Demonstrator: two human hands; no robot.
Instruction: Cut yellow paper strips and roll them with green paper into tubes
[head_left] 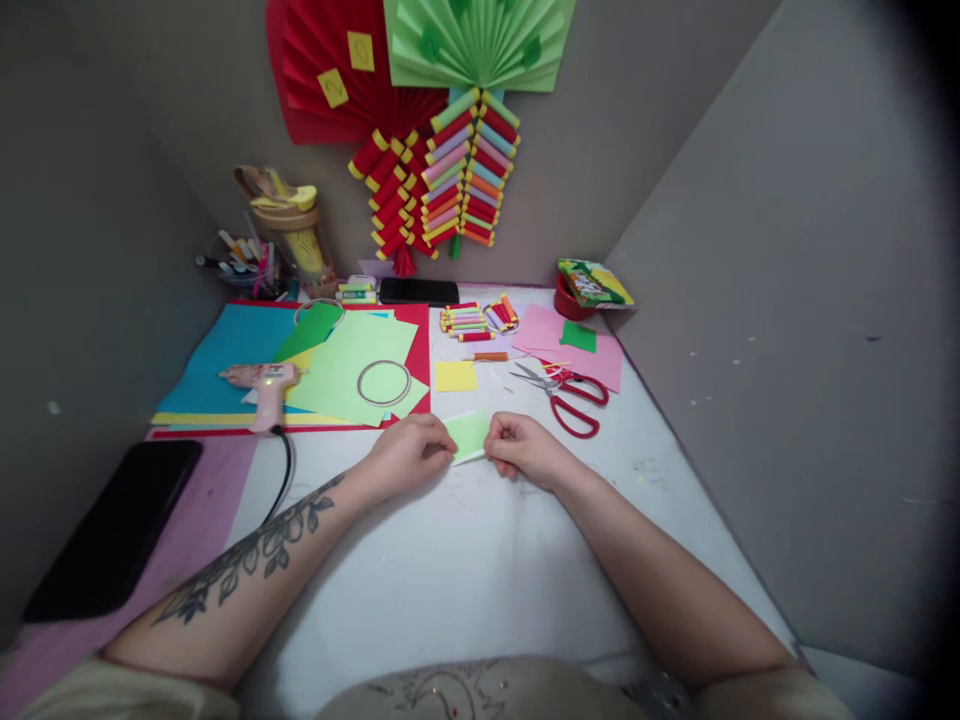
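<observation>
A small light green paper piece (469, 434) with a white lower edge is held low over the white table, between both hands. My left hand (414, 452) pinches its left end, fingers closed. My right hand (526, 447) grips its right end, fingers curled in. Just behind the paper lies a yellow square (456, 376). Red-handled scissors (574, 400) lie half open beyond my right hand. Farther back, small rolled paper tubes (465, 319) sit in a bunch.
Coloured sheets (352, 360) with a ring (384, 383) and a pink glue gun (271, 395) lie at the left, its cord near my left forearm. A black phone (116, 530) is far left. A red pot (574, 298) stands back right. Paper decorations (450, 180) hang on the wall.
</observation>
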